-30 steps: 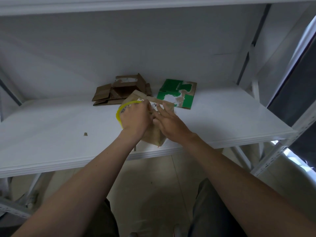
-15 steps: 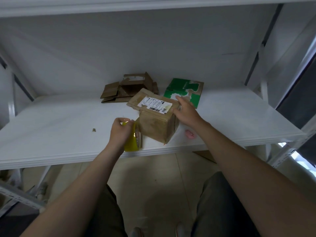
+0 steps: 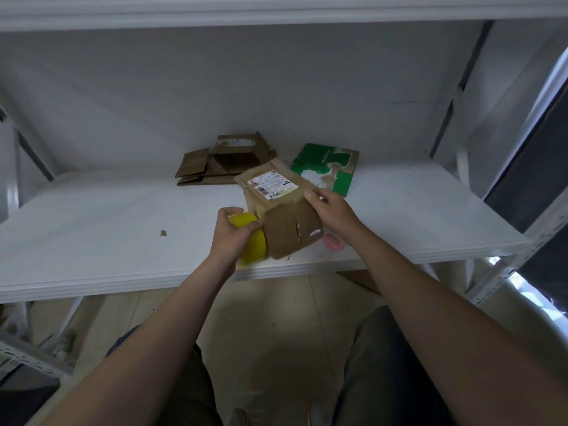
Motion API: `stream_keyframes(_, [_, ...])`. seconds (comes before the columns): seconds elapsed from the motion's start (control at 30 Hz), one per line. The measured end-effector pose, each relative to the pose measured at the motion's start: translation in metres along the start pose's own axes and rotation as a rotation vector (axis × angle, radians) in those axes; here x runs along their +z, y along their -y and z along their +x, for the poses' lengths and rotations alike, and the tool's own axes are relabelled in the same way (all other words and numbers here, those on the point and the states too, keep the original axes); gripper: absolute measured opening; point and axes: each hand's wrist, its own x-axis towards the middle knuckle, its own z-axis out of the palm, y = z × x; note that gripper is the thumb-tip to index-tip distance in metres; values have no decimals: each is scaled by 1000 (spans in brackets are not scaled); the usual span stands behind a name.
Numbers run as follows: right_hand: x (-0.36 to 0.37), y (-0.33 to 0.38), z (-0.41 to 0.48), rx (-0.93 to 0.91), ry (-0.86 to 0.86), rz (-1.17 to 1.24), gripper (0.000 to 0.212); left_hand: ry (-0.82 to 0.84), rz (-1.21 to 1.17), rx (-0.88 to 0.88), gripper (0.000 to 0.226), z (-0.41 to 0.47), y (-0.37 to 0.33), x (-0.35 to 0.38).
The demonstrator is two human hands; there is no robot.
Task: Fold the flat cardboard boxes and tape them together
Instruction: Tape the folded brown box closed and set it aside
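Observation:
A folded brown cardboard box (image 3: 285,222) with a white shipping label on top stands near the front edge of the white shelf (image 3: 92,229). My right hand (image 3: 330,210) grips its upper right edge, thumb on top. My left hand (image 3: 230,235) holds a yellow tape roll (image 3: 250,245) pressed against the box's left front side. Behind lie flat brown cardboard boxes (image 3: 215,162) and a flat green-printed cardboard box (image 3: 329,167).
A small pink object (image 3: 333,241) lies on the shelf just right of the box. A tiny brown scrap (image 3: 163,233) sits left of my hands. An upper shelf hangs overhead and white metal uprights (image 3: 461,167) stand at the right. Tiled floor shows below.
My left hand drew the tape roll from the box's top down to its left front side. My right hand shifted to the upper right edge, and the box turned a little.

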Motion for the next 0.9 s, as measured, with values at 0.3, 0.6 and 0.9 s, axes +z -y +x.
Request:
stream_keyframes(0.3, [-9,29,-9,4,-64,40,40,-11,-43,154,35,3,-28,-21])
stream_keyframes(0.6, [-13,36,-20,121,41,112,37,38,-195,-113,56,6,-32,-31])
stream_keyframes(0.9, [-12,33,-26,-17,217,156,95,51,-129,-31,64,8,-29,-35])
